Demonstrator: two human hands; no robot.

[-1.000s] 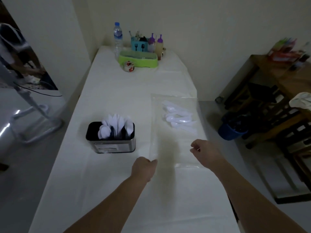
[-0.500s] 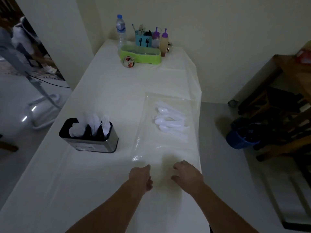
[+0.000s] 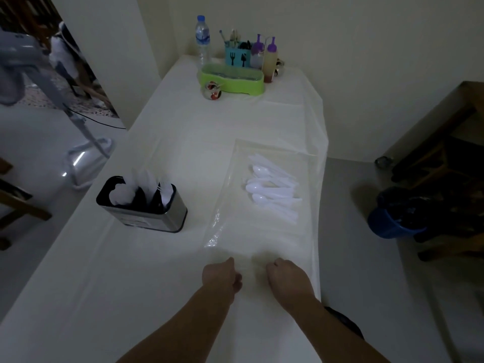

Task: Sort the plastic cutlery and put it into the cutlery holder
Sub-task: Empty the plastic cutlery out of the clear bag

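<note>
**Both hands at the near edge of the bag**

White cloth covers the long table [image 3: 167,258], which stands against a pale wall in a dim room. On the right side of the table lies a clear plastic bag [image 3: 235,205], flat, and inside it, toward its far half, rests a loose pile of white cutlery [image 3: 272,189]; spoons can be seen, the other pieces are too blurred to name. Left of the bag, apart from it, stands the holder [image 3: 146,213], a dark metal box with white cutlery upright inside.

The left hand [image 3: 220,275] and the right hand [image 3: 286,277] are close together at the near edge of the bag. Both have the fingers curled under. Whether they pinch the plastic or only rest on it cannot be told, because the fingertips are hidden and the plastic is transparent.

At the far end of the table stand a water bottle [image 3: 203,38], a green tray [image 3: 231,79], a blue tub [image 3: 237,55] with utensils and two sauce bottles [image 3: 264,57]. A blue bucket [image 3: 392,221] is on the floor at the right.
</note>
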